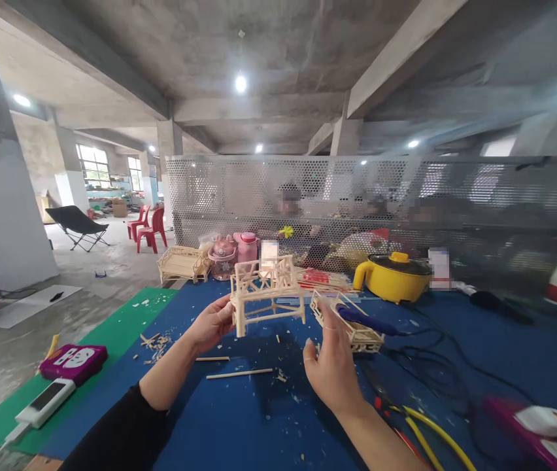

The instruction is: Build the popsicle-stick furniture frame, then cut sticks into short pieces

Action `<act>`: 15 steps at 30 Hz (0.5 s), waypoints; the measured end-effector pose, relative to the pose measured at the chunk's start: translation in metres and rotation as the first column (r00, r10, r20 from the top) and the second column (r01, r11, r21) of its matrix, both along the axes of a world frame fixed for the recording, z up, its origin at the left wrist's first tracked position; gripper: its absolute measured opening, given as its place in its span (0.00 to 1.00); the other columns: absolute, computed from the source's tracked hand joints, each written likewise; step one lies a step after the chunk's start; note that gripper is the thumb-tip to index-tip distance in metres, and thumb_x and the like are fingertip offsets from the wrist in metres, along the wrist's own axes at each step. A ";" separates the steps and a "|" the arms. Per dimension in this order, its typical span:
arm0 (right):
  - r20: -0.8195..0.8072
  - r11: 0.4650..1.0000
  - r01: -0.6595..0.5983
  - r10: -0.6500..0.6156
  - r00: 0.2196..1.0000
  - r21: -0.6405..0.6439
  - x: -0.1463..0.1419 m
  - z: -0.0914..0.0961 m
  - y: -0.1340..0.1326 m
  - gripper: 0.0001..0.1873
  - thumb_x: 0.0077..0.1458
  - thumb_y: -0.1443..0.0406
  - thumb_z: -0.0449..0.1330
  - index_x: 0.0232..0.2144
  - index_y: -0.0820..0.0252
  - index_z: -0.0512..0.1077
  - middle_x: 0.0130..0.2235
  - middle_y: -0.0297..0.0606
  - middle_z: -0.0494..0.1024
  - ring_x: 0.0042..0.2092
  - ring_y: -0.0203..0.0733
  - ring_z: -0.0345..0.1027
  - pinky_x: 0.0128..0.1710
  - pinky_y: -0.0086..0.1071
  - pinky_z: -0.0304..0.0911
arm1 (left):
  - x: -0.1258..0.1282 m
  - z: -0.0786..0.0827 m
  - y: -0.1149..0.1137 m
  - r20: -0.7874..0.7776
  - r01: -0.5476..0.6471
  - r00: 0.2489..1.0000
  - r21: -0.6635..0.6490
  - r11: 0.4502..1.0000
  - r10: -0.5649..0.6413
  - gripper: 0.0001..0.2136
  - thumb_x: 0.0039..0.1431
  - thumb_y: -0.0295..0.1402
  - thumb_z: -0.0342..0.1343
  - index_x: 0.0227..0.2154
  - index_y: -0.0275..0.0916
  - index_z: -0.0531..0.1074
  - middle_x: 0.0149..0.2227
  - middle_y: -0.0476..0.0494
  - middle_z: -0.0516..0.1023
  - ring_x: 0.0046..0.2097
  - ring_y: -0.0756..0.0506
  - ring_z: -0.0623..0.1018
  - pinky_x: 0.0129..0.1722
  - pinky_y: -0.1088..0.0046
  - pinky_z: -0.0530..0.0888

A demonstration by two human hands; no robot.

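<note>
At centre frame, fingers of the left hand (pixel 212 325) grasp a wooden-stick model (pixel 269 292), seemingly mostly joined, with loose sticks (pixel 239 375) unused at lower centre; whether the right hand (pixel 333 367) grips anything, I cannot tell

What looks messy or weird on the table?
Wood scraps lie scattered on the blue mat, like crumbs, and the black cable at right lies in messy loops. The wooden frame in the left hand shows no clear damage.

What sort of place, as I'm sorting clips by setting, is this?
Probably a craft workshop: the left hand holds a wooden frame, loose sticks and scraps lie on the blue tabletop, and bare concrete beams run overhead.
</note>
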State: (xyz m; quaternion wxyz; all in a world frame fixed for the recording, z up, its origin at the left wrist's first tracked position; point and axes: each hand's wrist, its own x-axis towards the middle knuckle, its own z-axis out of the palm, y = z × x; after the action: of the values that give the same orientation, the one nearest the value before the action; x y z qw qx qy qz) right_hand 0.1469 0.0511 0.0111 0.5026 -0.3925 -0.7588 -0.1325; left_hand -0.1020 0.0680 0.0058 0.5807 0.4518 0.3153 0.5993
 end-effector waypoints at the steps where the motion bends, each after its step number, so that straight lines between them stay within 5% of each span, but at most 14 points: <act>1: 0.005 1.000 0.000 0.000 1.000 -0.002 0.000 0.000 0.000 0.40 0.49 0.74 0.48 0.62 0.57 0.38 0.59 0.46 0.55 0.60 0.52 0.48 0.55 0.53 0.54 | 0.000 0.000 0.000 0.003 0.001 1.000 -0.004 1.000 -0.001 0.21 0.43 0.37 0.64 0.42 0.40 0.72 0.30 0.47 0.76 0.26 0.53 0.73 0.25 0.79 0.70; 10: -0.002 1.000 0.004 -0.004 1.000 0.001 0.006 -0.003 0.006 0.38 0.50 0.72 0.50 0.62 0.57 0.42 0.59 0.46 0.57 0.60 0.52 0.50 0.55 0.53 0.53 | -0.003 0.002 -0.001 0.014 0.008 1.000 0.030 1.000 -0.009 0.24 0.41 0.38 0.65 0.45 0.42 0.72 0.33 0.46 0.77 0.29 0.52 0.74 0.31 0.76 0.71; 15: -0.194 0.994 -0.085 0.070 0.979 -0.071 0.010 0.003 0.004 0.35 0.52 0.70 0.49 0.61 0.56 0.43 0.56 0.46 0.61 0.56 0.50 0.57 0.53 0.49 0.57 | 0.004 0.011 -0.003 -0.042 -0.156 0.986 0.084 0.984 0.160 0.24 0.42 0.42 0.63 0.45 0.42 0.71 0.40 0.46 0.76 0.36 0.49 0.75 0.38 0.73 0.71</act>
State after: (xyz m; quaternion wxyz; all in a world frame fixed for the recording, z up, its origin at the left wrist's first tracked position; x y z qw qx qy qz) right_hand 0.1571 0.0547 0.0144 0.5619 -0.3933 -0.7264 -0.0444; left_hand -0.0977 0.0646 0.0165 0.5049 0.4626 0.3398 0.6447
